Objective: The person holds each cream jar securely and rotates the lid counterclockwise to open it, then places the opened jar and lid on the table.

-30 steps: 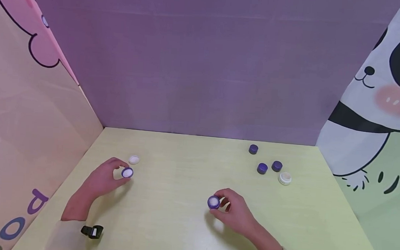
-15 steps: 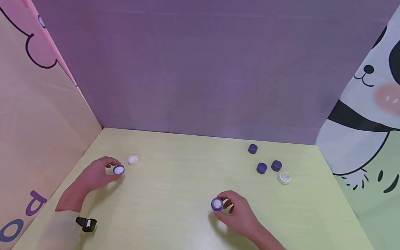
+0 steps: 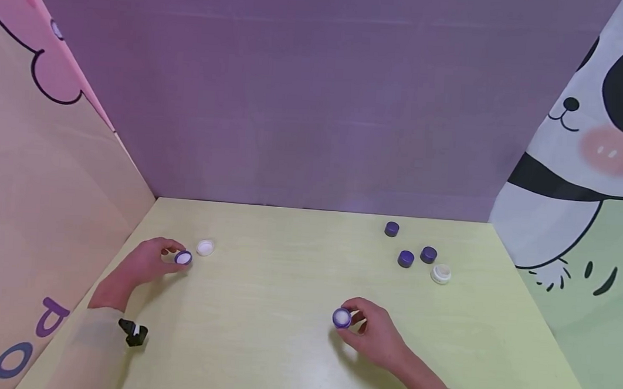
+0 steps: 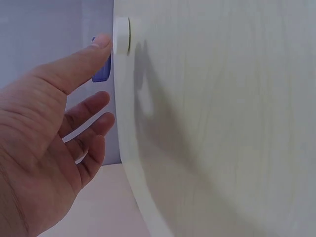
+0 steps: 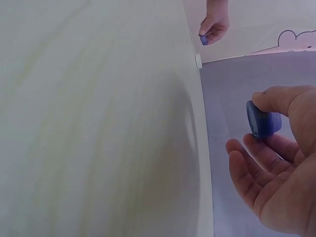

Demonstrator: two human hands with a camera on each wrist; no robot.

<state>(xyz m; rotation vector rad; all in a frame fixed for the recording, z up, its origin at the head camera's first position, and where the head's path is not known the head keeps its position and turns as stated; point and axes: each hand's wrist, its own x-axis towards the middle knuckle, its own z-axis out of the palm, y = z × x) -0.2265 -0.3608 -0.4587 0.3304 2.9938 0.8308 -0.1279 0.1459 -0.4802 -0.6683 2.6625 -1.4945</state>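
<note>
On the left of the head view, my left hand (image 3: 148, 260) pinches a small purple-rimmed lid (image 3: 183, 258) above the table, its white inside facing up toward the head camera. The left wrist view shows this lid's purple side (image 4: 101, 73) under the thumb. Just beyond the fingers lies a round white lid (image 3: 205, 247), apart from the hand. My right hand (image 3: 372, 333) holds a small purple jar (image 3: 342, 318) between thumb and fingers, above the table right of centre. Its whitish top is visible. Sideways, the right wrist view catches the same jar (image 5: 261, 122).
Several small round pieces stand at the back right: a far purple one (image 3: 391, 228), a nearer purple one (image 3: 405, 259), another purple one (image 3: 429, 255) and an open-looking white jar (image 3: 441, 274). Printed cloth walls enclose the pale table (image 3: 261, 344) at the back and sides.
My left hand has moved left and slightly farther back with the purple-rimmed lid, away from the white lid. My right hand has shifted a little right, still holding the purple jar.
</note>
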